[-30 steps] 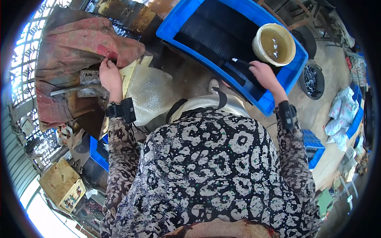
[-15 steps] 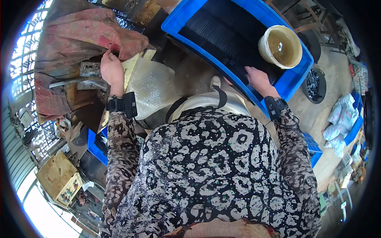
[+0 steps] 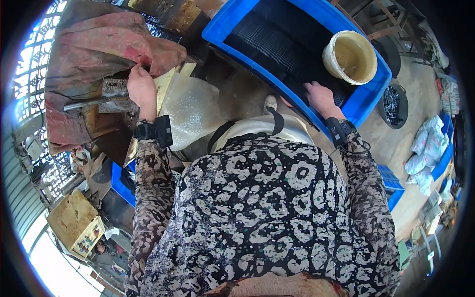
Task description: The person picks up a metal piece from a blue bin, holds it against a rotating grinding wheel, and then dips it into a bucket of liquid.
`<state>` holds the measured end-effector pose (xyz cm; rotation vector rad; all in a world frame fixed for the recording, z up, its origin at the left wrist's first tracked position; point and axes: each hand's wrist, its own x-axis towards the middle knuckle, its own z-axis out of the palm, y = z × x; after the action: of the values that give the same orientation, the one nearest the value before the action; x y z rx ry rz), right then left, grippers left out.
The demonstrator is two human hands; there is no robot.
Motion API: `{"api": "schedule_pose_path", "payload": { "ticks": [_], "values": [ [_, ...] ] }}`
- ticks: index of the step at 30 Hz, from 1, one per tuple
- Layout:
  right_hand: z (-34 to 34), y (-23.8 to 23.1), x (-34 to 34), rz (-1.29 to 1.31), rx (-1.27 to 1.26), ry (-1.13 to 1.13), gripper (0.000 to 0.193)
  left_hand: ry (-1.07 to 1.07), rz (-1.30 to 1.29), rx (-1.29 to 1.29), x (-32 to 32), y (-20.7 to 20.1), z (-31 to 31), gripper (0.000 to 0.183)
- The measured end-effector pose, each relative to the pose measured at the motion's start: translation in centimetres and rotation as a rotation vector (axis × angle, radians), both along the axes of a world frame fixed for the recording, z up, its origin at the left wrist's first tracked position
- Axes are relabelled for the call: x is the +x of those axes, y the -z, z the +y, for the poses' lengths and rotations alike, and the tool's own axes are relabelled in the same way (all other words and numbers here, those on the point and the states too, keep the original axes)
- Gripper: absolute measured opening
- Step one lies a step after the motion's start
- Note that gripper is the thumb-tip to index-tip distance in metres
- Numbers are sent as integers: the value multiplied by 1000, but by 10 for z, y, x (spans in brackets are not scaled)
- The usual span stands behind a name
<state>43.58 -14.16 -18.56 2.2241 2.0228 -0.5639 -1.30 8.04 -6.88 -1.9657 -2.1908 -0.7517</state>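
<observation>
Nearest, the right hand [image 3: 320,97] reaches over the near wall of the blue crate [image 3: 370,101] and lies palm-down, fingers spread, on the rows of thin black strips [image 3: 277,47] that fill it; whether it pinches any of them I cannot tell. To the left, the left hand [image 3: 141,88] rests with fingers curled at the edge of a stained red cloth [image 3: 99,42], beside a rusty metal fixture [image 3: 115,94] and a sheet of bubble wrap [image 3: 190,111]. Further off, at the crate's right end, a cream bucket [image 3: 350,57] of murky liquid stands among the strips. A quick pull of strips could nudge it and slop liquid over them. The fixture's edges, partly hidden under cloth, could nick the left fingers.
</observation>
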Motion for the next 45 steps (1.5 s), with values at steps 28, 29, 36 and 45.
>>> {"api": "schedule_pose_path", "payload": {
  "ticks": [28, 29, 36, 45],
  "values": [
    [-14, 2, 34, 172, 149, 362, 24, -26, 14, -24, 12, -3, -2, 27],
    [-16, 2, 38, 173, 151, 370, 24, -6, 12, -11, 10, -1, -1, 27],
    [-20, -13, 50, 163, -15, 403, 17, 9, -24, -14, -1, 9, 3, 27],
    [-6, -30, 43, 119, -91, 404, 27, 47, -72, 7, -4, 8, 11, 28]
  ]
}}
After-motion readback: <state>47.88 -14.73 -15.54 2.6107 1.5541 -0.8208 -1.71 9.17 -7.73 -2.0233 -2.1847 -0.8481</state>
